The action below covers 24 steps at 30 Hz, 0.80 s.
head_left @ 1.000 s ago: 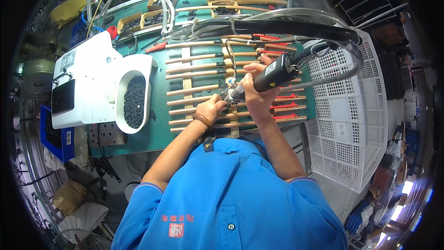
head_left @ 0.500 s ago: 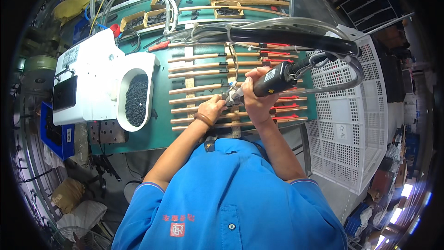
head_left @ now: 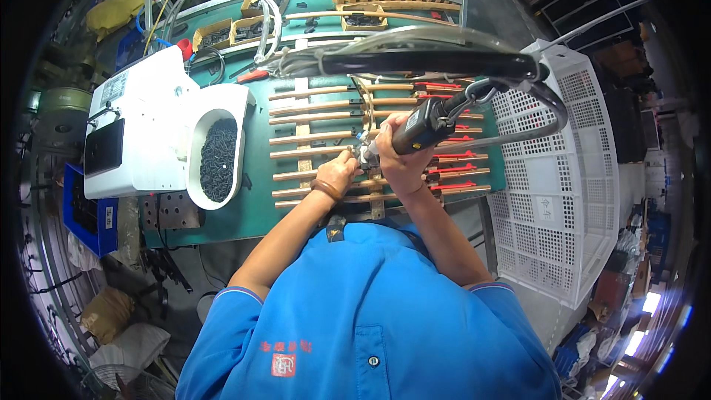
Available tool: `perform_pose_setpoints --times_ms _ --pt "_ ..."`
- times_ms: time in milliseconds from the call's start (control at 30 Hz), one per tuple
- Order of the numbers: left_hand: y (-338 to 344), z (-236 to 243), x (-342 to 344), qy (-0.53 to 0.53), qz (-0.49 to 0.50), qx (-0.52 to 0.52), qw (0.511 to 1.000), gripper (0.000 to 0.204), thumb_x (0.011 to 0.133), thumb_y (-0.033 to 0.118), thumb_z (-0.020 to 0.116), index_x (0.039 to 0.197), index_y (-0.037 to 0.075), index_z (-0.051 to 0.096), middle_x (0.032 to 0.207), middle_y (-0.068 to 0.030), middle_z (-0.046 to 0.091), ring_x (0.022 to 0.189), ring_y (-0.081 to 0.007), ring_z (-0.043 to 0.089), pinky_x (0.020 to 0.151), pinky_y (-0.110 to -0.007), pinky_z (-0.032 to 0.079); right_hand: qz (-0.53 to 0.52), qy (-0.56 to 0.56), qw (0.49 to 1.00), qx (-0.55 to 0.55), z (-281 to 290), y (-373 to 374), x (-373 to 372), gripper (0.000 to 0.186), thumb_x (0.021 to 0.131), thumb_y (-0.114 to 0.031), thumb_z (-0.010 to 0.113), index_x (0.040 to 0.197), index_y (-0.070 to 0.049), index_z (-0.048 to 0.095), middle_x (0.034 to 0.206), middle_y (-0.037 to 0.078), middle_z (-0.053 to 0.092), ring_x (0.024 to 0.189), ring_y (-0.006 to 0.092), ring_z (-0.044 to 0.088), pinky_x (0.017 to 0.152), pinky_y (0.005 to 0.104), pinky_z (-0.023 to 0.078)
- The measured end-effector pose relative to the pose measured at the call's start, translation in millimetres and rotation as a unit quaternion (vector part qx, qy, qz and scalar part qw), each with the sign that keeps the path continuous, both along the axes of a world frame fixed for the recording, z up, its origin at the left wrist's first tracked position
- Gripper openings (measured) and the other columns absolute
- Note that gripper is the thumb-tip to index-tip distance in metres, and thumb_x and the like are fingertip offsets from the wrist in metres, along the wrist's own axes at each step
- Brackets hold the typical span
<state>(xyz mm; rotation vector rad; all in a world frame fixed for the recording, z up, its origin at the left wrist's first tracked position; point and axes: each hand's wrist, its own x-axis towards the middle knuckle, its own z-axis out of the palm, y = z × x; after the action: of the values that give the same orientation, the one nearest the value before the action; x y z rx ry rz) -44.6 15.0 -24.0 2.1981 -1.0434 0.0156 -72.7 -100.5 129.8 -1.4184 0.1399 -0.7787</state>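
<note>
My right hand (head_left: 402, 167) is wrapped round a black powered screwdriver (head_left: 424, 129), its body slanting up to the right and its metal nose pointing down-left. My left hand (head_left: 337, 173) is closed, fingertips pinched right beside that nose, over a row of wooden rods (head_left: 300, 153). What those fingertips grip is hidden. The rods lie side by side across two crosswise wooden strips (head_left: 303, 127). Small black fittings sit along them, and red pieces (head_left: 461, 167) line their right ends.
On the left stands a white screw feeder (head_left: 141, 133) with a tray of black screws (head_left: 220, 159). A black arm with hoses (head_left: 429, 63) spans above the rods. White perforated crates (head_left: 552, 200) stand at the right; small cardboard boxes (head_left: 363, 18) sit at the back of the green bench (head_left: 259, 226).
The screwdriver and my right hand have shifted slightly left, and the overhead arm has swung left and nearer. My left hand stays almost in place.
</note>
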Motion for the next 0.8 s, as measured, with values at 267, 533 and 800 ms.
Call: perform_pose_setpoints --times_ms 267,533,800 --pt "1 -12 1 -0.003 0.008 0.011 1.0 0.019 0.079 0.026 0.066 0.077 0.01 0.056 0.082 -0.0084 0.054 0.067 -0.0293 0.061 0.053 -0.041 0.049 0.011 -0.013 1.0 0.013 8 3 5 0.018 0.081 0.004 0.058 0.098 0.0 0.052 0.08 0.003 0.058 0.068 0.0064 0.055 0.06 0.0217 0.047" --pt "0 -14 -2 -0.022 0.011 0.01 1.0 0.019 0.078 0.027 0.066 0.078 0.011 0.055 0.08 -0.0077 0.053 0.067 -0.0271 0.061 0.052 -0.04 0.049 -0.019 0.003 0.999 -0.046 -9 -4 4 0.006 0.08 0.003 0.06 0.085 0.0 0.057 0.072 0.002 0.059 0.064 0.0069 0.057 0.057 0.0221 0.048" --pt "5 -2 -1 0.024 0.005 -0.026 0.999 0.018 0.079 0.025 0.068 0.089 0.011 0.064 0.088 -0.0088 0.059 0.076 -0.0272 0.063 0.062 -0.038 0.051 0.021 -0.02 1.0 -0.001 33 -17 11 0.032 0.081 0.008 0.056 0.111 0.0 0.047 0.091 0.007 0.06 0.072 0.0118 0.062 0.064 0.0246 0.051"
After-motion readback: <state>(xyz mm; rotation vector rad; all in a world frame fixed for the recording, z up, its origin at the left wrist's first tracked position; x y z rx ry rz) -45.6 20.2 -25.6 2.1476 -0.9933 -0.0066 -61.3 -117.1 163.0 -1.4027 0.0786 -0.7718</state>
